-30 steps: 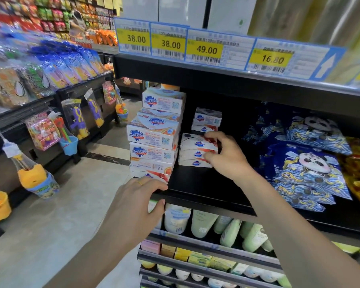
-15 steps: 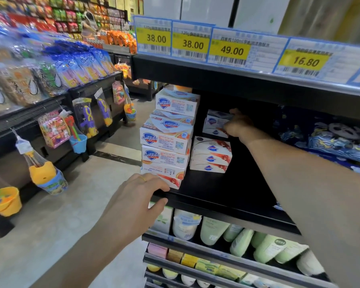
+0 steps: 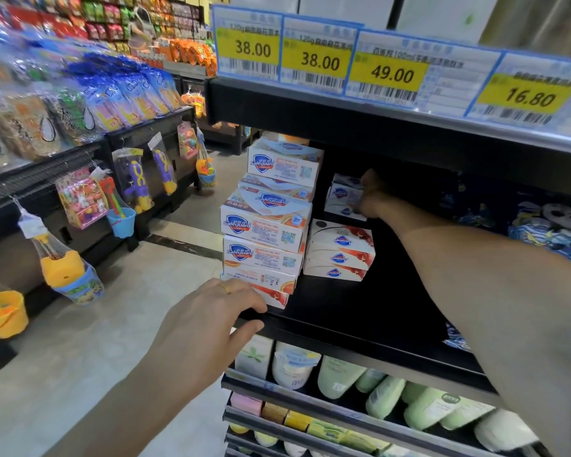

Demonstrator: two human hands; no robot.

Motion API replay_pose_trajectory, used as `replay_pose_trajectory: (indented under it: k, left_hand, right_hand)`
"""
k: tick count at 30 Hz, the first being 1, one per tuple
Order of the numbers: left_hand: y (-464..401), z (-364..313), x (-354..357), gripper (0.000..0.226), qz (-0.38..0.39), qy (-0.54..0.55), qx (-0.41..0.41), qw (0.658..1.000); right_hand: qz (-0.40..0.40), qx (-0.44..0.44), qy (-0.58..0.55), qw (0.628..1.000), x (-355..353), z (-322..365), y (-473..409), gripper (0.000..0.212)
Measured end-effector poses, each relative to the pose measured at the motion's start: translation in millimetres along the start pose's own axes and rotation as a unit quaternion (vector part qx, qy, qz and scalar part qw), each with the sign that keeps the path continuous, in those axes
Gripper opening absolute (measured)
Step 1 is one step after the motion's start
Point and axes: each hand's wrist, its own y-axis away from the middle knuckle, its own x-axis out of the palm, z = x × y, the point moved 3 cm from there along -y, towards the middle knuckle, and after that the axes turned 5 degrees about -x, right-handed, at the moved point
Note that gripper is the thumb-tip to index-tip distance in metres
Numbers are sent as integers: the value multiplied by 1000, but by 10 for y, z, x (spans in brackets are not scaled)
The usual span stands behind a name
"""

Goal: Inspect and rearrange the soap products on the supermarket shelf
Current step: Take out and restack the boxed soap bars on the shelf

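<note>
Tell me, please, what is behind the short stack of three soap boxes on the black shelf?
Behind the short stack stands another small pile of soap boxes, which the right hand grips. The hand covers its right side, and the shelf further back is too dark to read.

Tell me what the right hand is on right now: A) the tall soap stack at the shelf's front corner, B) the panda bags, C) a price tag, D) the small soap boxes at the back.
D: the right hand grips the back soap boxes, deep in the shelf.
</note>
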Motion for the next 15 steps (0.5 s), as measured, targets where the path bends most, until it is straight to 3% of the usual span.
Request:
replay_pose_trajectory:
  k: [5, 11, 15]
  left_hand:
    - [-4, 33, 14, 19, -2, 2, -4, 1000]
    - [-3, 44, 25, 10, -12, -1, -2, 1000]
    - [5, 22, 19, 9, -17, -2, -3, 1000]
  right_hand:
    - [14, 11, 26, 1000, -26, -17, -55, 83]
    - [21, 14, -52, 998, -9, -21, -12, 81]
    - [-18, 19, -85, 996, -59, 14, 61, 71]
